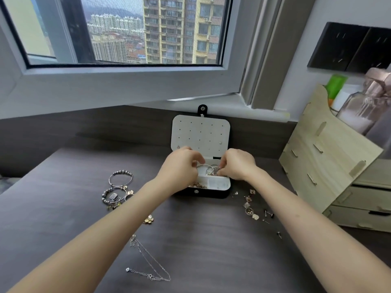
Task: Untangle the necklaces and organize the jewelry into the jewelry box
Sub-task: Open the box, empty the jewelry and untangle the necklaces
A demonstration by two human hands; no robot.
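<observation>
Forearms [88, 235] stretched from the bottom of my remote feed across the dark table [53, 218], past a thin silver chain [148, 263] lying loose. I watched the 2 hands meet over the open jewelry box [211, 193] at the table's far side, its lid [201, 132] upright. The left hand [182, 166] curled on a silver bangle [204, 165] in the rear compartment; the right hand [237, 164] pinched a tangled cluster [215, 171] beside it. Beaded bracelets [120, 182] lay left of the box, scattered earrings [250, 205] right.
</observation>
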